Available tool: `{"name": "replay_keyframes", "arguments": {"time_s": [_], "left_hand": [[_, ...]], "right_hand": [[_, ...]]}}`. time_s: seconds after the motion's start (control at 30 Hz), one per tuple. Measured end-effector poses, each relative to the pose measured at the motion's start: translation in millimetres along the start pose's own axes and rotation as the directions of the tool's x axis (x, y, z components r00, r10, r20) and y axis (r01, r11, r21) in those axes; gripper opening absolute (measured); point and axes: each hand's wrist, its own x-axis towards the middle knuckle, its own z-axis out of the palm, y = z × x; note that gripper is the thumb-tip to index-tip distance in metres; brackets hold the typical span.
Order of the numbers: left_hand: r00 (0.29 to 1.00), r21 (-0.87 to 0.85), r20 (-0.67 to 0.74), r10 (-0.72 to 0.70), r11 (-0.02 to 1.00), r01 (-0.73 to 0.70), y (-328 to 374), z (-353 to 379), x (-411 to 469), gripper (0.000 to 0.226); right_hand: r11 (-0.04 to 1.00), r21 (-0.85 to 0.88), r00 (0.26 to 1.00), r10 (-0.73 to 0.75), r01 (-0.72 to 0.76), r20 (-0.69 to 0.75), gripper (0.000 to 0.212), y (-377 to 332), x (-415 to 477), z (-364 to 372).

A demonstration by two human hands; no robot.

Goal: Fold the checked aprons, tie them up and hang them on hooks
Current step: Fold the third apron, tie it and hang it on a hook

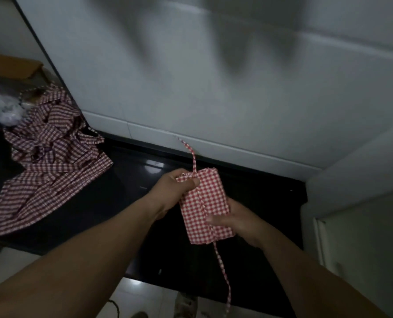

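A red-and-white checked apron (pixel 203 203), folded into a narrow bundle, is held above the black counter (pixel 126 187). My left hand (pixel 177 189) grips its upper end, thumb pinching a strap (pixel 192 157) that rises towards the wall. My right hand (pixel 229 220) holds the lower half, thumb pressed across the cloth. A second strap (pixel 223 274) hangs from the bundle's bottom towards the floor. No hooks are in view.
A loose heap of darker checked aprons (pixel 51 148) lies on the counter at the left. Behind it sit a white plastic bag (pixel 3 111) and a cardboard box (pixel 12 67). A tiled white wall (pixel 213 88) runs along the back, with a white cabinet (pixel 362 214) at the right.
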Motion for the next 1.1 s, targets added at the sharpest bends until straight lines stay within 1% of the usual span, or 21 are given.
{"name": "replay_keyframes", "arguments": {"time_s": [0.07,0.1,0.13,0.2,0.27,0.3,0.33,0.4,0.43,0.5,0.6,0.67,0.77,0.8,0.83,0.9,0.93,0.97,1.0,1.03,1.1], "left_hand": [[0.994,0.055,-0.043,0.097,0.994,-0.094,5.8,-14.2,-0.4,0.004],[0.986,0.100,-0.066,0.154,0.984,-0.147,9.0,-21.5,-0.1,0.004],[0.976,0.153,-0.076,0.202,0.970,-0.189,13.4,-27.7,-1.2,0.008],[0.965,0.219,-0.070,0.253,0.948,-0.233,18.8,-41.2,-6.0,0.016],[0.971,0.191,-0.092,0.221,0.961,-0.200,15.4,-51.7,-11.9,0.021],[0.974,0.206,-0.096,0.206,0.961,-0.183,7.8,-58.0,-15.2,0.022],[0.974,0.249,-0.095,0.205,0.952,-0.176,-2.6,-62.6,-18.8,0.021],[0.981,0.379,-0.076,0.177,0.915,-0.136,-30.7,-72.9,-25.8,0.021],[0.986,0.424,-0.070,0.154,0.899,-0.110,-43.0,-76.2,-31.4,0.022],[0.974,0.535,-0.105,0.200,0.837,-0.114,-62.7,-79.3,-39.0,0.021],[0.861,0.859,-0.111,0.496,0.484,-0.168,-68.7,-71.5,-45.6,0.014],[0.785,0.912,0.097,0.612,0.260,-0.316,-59.6,-61.2,-49.5,0.012],[0.745,0.860,0.448,0.493,-0.010,-0.510,-55.5,-59.2,-43.2,0.021],[0.755,0.842,0.510,0.411,-0.059,-0.536,-56.0,-60.5,-40.3,0.026],[0.776,0.839,0.528,0.344,-0.073,-0.539,-55.5,-62.3,-37.9,0.030],[0.832,0.866,0.493,0.256,-0.053,-0.497,-53.9,-62.0,-34.8,0.032],[0.849,0.878,0.473,0.235,-0.053,-0.475,-52.3,-59.8,-34.1,0.032],[0.864,0.889,0.456,0.215,-0.062,-0.454,-50.8,-57.2,-33.3,0.031],[0.876,0.897,0.441,0.195,-0.077,-0.435,-50.1,-54.0,-33.3,0.031],[0.890,0.907,0.422,0.173,-0.088,-0.413,-49.8,-51.0,-33.7,0.031],[0.911,0.921,0.386,0.143,-0.109,-0.373,-50.3,-44.3,-34.3,0.038]], "right_hand": [[0.981,-0.182,0.974,-0.108,0.072,-0.197,0.042,-11.4,11.7,11.0],[0.933,-0.344,0.924,-0.219,0.104,-0.315,0.035,-19.0,18.4,16.2],[0.831,-0.546,0.856,-0.352,0.101,-0.377,0.030,-25.1,23.9,19.4],[0.505,-0.863,0.713,-0.607,0.005,-0.351,0.031,-32.6,26.5,27.8],[0.240,-0.962,0.613,-0.743,-0.128,-0.267,0.037,-30.9,21.1,39.3],[0.178,-0.969,0.612,-0.751,-0.173,-0.247,0.044,-24.5,18.2,50.3],[0.144,-0.971,0.649,-0.724,-0.191,-0.235,0.052,-9.7,17.2,61.8],[0.090,-0.980,0.777,-0.599,-0.175,-0.194,0.065,27.8,14.3,92.3],[0.083,-0.983,0.826,-0.534,-0.163,-0.182,0.071,46.3,10.2,107.1],[0.113,-0.982,0.859,-0.476,-0.152,-0.188,0.079,67.4,1.7,127.0],[0.118,-0.985,0.855,-0.490,-0.127,-0.169,0.079,66.1,-0.4,129.1],[0.112,-0.987,0.863,-0.482,-0.112,-0.152,0.077,58.0,-0.1,122.1],[0.108,-0.992,0.888,-0.446,-0.067,-0.109,0.071,49.7,1.0,114.6],[0.164,-0.986,0.892,-0.440,-0.035,-0.105,0.065,48.9,1.1,112.5],[0.281,-0.960,0.889,-0.439,-0.002,-0.130,0.058,47.1,1.4,109.0],[0.596,-0.803,0.832,-0.448,0.003,-0.329,0.037,43.6,1.3,94.4],[0.683,-0.728,0.783,-0.425,-0.051,-0.454,0.028,44.0,1.0,81.0],[0.705,-0.694,0.764,-0.365,-0.148,-0.533,0.025,43.2,-1.3,67.5],[0.662,-0.704,0.783,-0.285,-0.257,-0.553,0.029,44.2,-5.0,55.3],[0.561,-0.752,0.824,-0.201,-0.347,-0.530,0.032,46.9,-8.0,45.7],[0.368,-0.831,0.871,-0.100,-0.417,-0.481,0.021,52.3,-10.9,32.9]]}}
